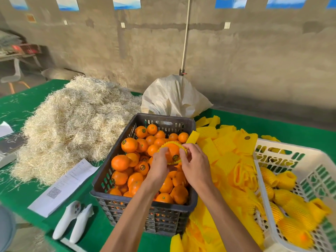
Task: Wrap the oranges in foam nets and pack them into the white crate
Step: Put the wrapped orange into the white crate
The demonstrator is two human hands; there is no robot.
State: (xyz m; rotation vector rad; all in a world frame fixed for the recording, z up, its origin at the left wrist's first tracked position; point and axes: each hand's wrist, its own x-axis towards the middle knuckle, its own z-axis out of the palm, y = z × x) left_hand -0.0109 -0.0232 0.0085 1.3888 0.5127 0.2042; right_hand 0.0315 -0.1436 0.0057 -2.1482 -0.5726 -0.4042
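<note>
Above a dark plastic crate [116,171] full of loose oranges [120,162], both my hands hold one orange [172,151] that sits partly inside a yellow foam net [170,144]. My left hand [160,164] grips the net and fruit from the left. My right hand [195,163] pinches the net's edge on the right. A heap of flat yellow foam nets [227,148] lies just right of the dark crate. The white crate [261,179] at the far right holds several net-wrapped oranges [285,179].
The green table [21,190] carries a large pile of pale straw [72,120] at the left and a white woven sack [172,99] behind the dark crate. Paper sheets [67,184] and two white controllers [72,222] lie at the front left.
</note>
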